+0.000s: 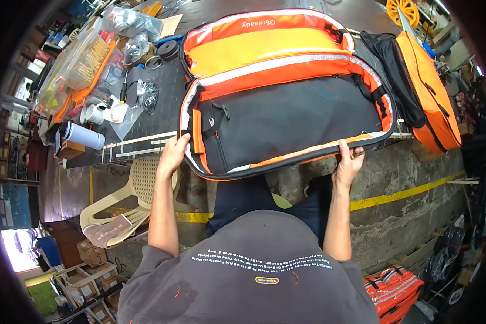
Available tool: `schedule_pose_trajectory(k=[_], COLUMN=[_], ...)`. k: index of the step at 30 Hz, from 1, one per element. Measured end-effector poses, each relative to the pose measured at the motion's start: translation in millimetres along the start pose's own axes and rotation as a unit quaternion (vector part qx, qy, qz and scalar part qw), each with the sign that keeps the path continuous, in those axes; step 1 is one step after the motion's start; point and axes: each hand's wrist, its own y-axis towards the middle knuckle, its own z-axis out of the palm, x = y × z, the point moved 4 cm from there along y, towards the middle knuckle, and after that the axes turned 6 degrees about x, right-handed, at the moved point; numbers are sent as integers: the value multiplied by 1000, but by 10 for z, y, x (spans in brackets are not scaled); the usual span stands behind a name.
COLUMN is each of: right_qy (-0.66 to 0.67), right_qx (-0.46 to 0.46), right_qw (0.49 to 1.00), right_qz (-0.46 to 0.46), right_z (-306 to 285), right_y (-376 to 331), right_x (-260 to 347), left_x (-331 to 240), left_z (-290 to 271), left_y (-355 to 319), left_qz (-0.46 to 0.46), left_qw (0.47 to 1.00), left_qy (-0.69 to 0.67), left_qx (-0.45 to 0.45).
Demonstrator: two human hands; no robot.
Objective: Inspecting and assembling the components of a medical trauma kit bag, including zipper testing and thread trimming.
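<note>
A large orange and black bag lies unzipped and spread wide on the dark worktable, its yellow-orange lid folded back on the far side. Reflective silver strips run along its edges, and a black panel with a small buckle strap lines the near half. My left hand grips the bag's near left corner, thumb on top of the rim. At the near right edge, my right hand pinches the same rim between thumb and fingers. Under the rim, some of my fingers are hidden.
Another orange and black bag stands at the table's right end. To the left are a clear plastic box, a white tumbler, a screwdriver and tape rolls. A beige plastic chair stands below; red-orange bags lie at lower right.
</note>
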Motion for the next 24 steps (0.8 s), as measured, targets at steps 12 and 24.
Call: schedule_pose_trajectory(k=[12,24], right_qy=[-54,-139], right_qx=[148,34], right_qw=[985,985], right_qz=[-72,-97], right_z=[251,-300], right_y=[1282,1226], right_x=[1147,988], left_x=[-352,-547], left_z=[1343,1787], left_y=[-1279,-1312], left_qz=[-67,-1], left_qw=[961,958], left_qy=[-263,-219], left_qx=[47,185])
